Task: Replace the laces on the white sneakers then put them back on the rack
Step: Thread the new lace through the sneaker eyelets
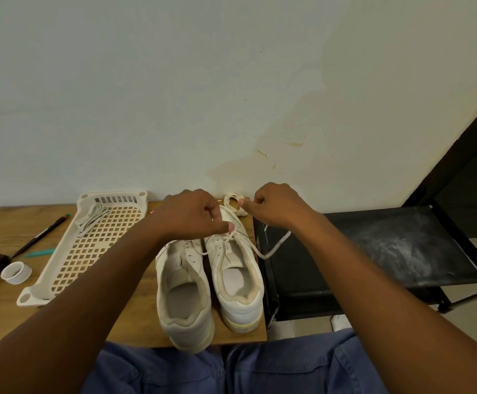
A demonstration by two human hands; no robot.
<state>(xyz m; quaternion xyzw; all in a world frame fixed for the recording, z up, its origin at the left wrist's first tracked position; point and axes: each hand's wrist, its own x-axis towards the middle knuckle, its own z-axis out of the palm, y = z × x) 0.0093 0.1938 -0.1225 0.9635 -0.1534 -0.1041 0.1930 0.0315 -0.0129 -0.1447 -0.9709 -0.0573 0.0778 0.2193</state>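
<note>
The fingers (233, 226) of the left hand (191, 216) are curled and pinch the flat white shoelace (271, 251) right at the front eyelets of the white leather sneaker on the right (235, 280). The right hand (277, 206) is curled too. It looks like it holds the other part of the lace, but its fingertips are partly hidden, so I cannot tell for sure.

Both sneakers sit in the lower middle of the frame on the brown wooden table (4, 223). The white sneaker on the left (183, 294) has bare eyelets.

To do this step well, I think it helps to hold the shoe still, keep the lace flat, and pull both ends even before the next hole.

The right sneaker stands very near the table's right edge, so a hard tug could slide it off. The loose lace already hangs over that edge, above the black shoe rack (387, 251) on the right. More laces (91, 218) lie in the white plastic basket with holes (69, 265) on the left. There is open table between the basket and the shoes.
</note>
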